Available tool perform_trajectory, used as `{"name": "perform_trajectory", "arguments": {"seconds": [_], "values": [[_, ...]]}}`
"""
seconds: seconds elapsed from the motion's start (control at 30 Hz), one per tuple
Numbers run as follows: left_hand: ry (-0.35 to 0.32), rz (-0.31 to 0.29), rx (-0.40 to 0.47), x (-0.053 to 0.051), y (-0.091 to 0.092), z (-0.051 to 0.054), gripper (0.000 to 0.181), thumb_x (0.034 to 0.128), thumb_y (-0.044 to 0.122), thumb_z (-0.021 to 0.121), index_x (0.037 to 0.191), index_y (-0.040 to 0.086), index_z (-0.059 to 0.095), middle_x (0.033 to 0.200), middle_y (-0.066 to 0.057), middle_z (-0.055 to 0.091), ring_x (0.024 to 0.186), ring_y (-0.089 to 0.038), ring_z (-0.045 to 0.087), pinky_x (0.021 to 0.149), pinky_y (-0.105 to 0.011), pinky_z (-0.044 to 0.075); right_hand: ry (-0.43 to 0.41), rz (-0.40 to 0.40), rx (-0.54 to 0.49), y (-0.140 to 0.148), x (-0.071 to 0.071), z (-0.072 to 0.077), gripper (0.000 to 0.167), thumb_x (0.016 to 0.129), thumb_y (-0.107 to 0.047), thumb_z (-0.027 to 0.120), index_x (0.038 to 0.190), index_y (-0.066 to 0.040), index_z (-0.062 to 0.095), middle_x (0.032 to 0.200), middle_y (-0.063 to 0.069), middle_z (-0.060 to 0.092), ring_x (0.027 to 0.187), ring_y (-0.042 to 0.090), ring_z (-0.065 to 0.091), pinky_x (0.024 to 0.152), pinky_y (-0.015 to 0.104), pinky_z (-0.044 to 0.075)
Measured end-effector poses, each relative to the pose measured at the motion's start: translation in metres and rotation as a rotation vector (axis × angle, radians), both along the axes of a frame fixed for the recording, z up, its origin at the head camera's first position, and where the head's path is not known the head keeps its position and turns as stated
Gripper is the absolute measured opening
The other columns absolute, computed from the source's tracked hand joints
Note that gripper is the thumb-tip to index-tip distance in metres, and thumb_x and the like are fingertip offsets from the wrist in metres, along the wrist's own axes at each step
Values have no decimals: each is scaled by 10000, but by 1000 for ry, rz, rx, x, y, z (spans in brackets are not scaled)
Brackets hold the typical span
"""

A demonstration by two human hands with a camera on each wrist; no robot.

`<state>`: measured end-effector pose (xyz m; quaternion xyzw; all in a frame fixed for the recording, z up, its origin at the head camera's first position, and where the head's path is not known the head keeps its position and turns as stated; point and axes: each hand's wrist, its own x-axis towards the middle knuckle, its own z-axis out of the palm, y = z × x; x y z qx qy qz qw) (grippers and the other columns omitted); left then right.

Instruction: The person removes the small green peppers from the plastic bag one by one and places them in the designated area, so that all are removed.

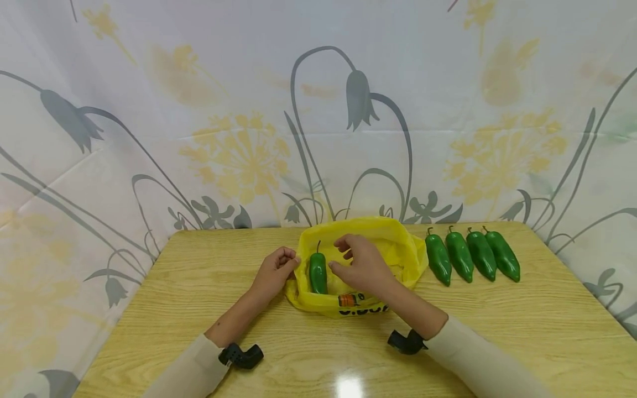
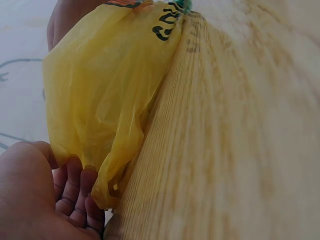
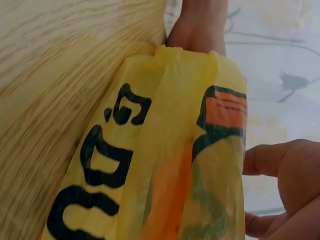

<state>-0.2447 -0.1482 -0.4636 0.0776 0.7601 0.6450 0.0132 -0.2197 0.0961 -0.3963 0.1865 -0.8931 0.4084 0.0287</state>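
Note:
A yellow plastic bag (image 1: 318, 302) with black lettering stands on the table, its mouth spread wide and facing up. Inside its left part lies one glossy green pepper (image 1: 317, 272), stem pointing away. My left hand (image 1: 272, 275) pinches the bag's left rim between thumb and curled fingers; the left wrist view shows its fingers (image 2: 74, 187) against the thin plastic. Over the bag's opening hovers my right hand (image 1: 365, 266), fingers loosely bent and apart, with nothing in them. In the right wrist view its thumb (image 3: 265, 159) appears just behind the bag's printed side.
Several green peppers (image 1: 460, 257) lie side by side in a row on the wooden table (image 1: 214, 260), right of the bag. A flower-patterned cloth (image 1: 239, 83) hangs behind the table's far edge. Black cameras (image 1: 241, 356) sit on both wrists.

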Motion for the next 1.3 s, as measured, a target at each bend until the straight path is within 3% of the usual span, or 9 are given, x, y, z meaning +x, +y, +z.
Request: {"name": "perform_trajectory", "arguments": {"seconds": [0.27,0.57,0.83,1.3], "values": [[10,-6,26,1,0,0,107,1068,83,608,1097,-20,611,878,-18,657,815,-117,622,750,-232,547,-56,21,53,-16,0,-1,533,948,-187,789,1408,16,610,1319,217,631,1144,390,655,949,513,571],[-22,-18,43,0,0,0,91,1081,72,582,1104,-15,596,891,-21,648,836,-122,635,770,-237,555,-54,31,109,-31,-2,-6,590,939,-212,815,1429,26,588,1314,231,633,1144,375,644,919,501,572],[-10,-19,25,0,0,0,104,1075,78,591,1104,-21,605,887,-12,659,843,-112,642,771,-231,561,-60,55,210,-38,-3,-10,659,922,-280,824,1448,36,581,1229,193,676,1027,301,634,824,425,567],[-10,-23,25,1,-1,1,121,1079,92,596,1112,-24,601,881,-15,639,835,-122,622,778,-241,551,-85,42,243,-38,-5,-17,725,888,-265,846,1496,-4,551,1238,210,627,906,241,589,740,391,554]]}}
